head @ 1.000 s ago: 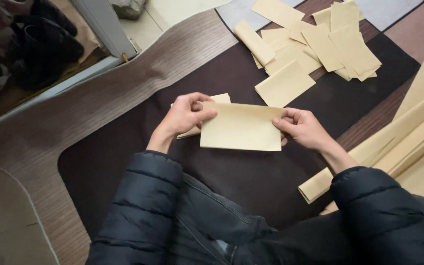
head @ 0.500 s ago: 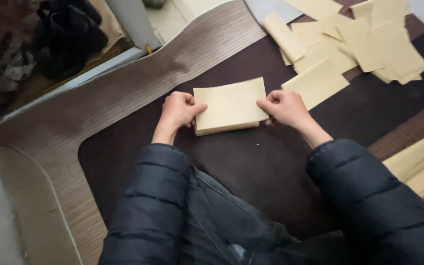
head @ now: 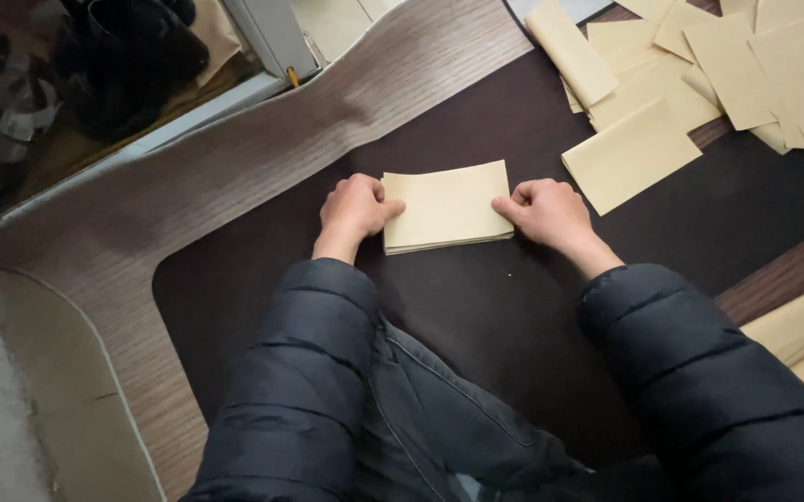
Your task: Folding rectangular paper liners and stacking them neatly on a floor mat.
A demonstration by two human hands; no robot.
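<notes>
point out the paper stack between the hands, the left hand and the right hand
paper stack [head: 445, 206], head view, middle of its top sheet
left hand [head: 353, 206], head view, back of the hand
right hand [head: 551, 210], head view, back of the hand

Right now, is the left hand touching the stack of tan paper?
Touching: the head view shows the left hand with its thumb pressed against the left edge of the tan paper stack.

Pale yellow folded paper stack [head: 445, 206] lies flat on dark mat.

A: Setting?
B: Small workshop, looking hand-run: cut cream paper pieces [head: 699, 84] are piling on a dark mat [head: 513, 316] that is covering a wood-grain tabletop [head: 234, 167].
</notes>
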